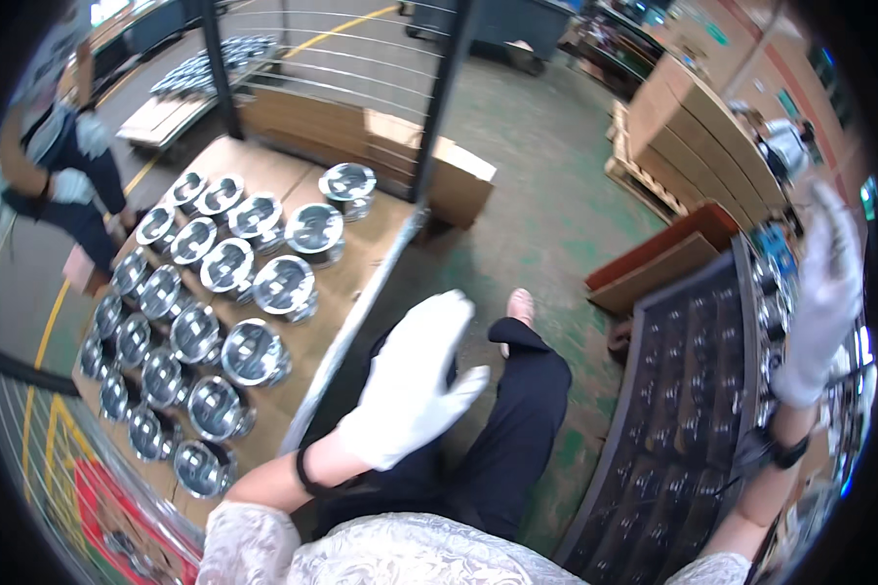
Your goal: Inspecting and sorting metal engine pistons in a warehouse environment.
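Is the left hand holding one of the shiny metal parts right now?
No: the gloved left hand is open and empty above the floor, apart from the shiny metal parts laid out on the board.

white gloves (415, 385), silver metal parts (254, 351), green floor (537, 175)

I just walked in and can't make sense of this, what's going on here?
A person in white gloves stands between two work areas, holding nothing. The left hand hovers open beside a board covered with rows of shiny round metal parts. The right hand is raised, open, over a dark tray with many small pockets. Another person stands at the far left.
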`<state>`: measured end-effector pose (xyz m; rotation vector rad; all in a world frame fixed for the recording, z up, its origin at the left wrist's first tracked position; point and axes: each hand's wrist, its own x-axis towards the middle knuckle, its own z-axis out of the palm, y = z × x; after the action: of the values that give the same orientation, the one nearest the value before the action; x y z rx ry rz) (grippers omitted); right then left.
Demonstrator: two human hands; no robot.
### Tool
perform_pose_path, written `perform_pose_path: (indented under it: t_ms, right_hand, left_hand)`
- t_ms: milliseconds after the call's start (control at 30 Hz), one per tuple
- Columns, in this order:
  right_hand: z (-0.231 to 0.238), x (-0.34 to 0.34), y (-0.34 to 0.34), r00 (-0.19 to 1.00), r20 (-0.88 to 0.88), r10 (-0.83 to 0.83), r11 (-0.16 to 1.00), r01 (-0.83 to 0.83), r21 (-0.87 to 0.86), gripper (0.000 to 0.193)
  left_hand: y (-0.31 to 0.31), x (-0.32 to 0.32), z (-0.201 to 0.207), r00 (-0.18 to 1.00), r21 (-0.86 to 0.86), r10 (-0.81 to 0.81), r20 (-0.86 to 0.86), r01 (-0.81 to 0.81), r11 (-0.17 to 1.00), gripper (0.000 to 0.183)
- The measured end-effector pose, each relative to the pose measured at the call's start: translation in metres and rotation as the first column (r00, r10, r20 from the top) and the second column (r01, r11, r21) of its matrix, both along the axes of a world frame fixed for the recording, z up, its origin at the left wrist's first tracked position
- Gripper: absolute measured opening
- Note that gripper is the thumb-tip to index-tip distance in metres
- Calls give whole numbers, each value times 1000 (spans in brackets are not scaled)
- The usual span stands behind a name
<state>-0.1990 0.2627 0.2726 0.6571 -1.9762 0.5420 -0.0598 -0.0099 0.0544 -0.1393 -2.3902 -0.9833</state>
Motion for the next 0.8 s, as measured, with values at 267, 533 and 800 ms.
perform_pose_path:
  t_ms: [267, 533, 800]
  right_hand:
    - [-106, 109, -163, 324, 743, 586, 791, -429, -437, 18]
    - [-175, 91, -67, 697, 694, 177, 976, -216, -32, 52]
    - [-49, 57, 216, 360, 252, -898, 378, 926, 26, 56]
  left_hand:
    - [-31, 30, -20, 996, 131, 82, 42, -87, 988, 30]
    - [-33, 52, -64, 967, 290, 4, 255, -81, 953, 23]
    - [-20, 51, -85, 919, 145, -197, 340, 156, 977, 31]
